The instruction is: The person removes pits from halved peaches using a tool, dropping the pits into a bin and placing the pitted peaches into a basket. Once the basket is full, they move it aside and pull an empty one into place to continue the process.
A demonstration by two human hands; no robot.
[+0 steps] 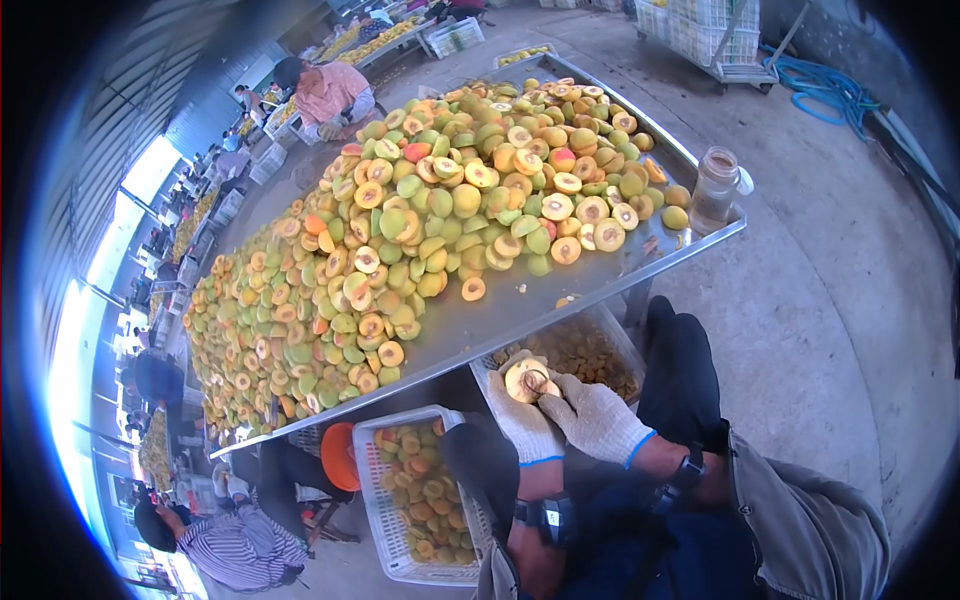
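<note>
A cut peach half (pixel 527 381) with pale yellow flesh rests in my left hand (pixel 524 424), which wears a white knit glove and is closed around it. My right hand (pixel 597 417), gloved the same way, is pinched against the fruit's cut face. A thin dark wire loop (pixel 537 383), apparently the end of a pitting tool, lies over the middle of that face; its handle is hidden in my right fingers. Both hands are above a white crate (pixel 625 345) of small brown pieces, just below the table's near edge.
A metal table (pixel 520 325) bears a large heap of peach halves (pixel 400 230). A clear jar (pixel 714 190) stands at its right corner. A white basket (pixel 375 500) of peach halves and an orange bowl (pixel 340 455) are at lower left. People (pixel 330 95) sit nearby.
</note>
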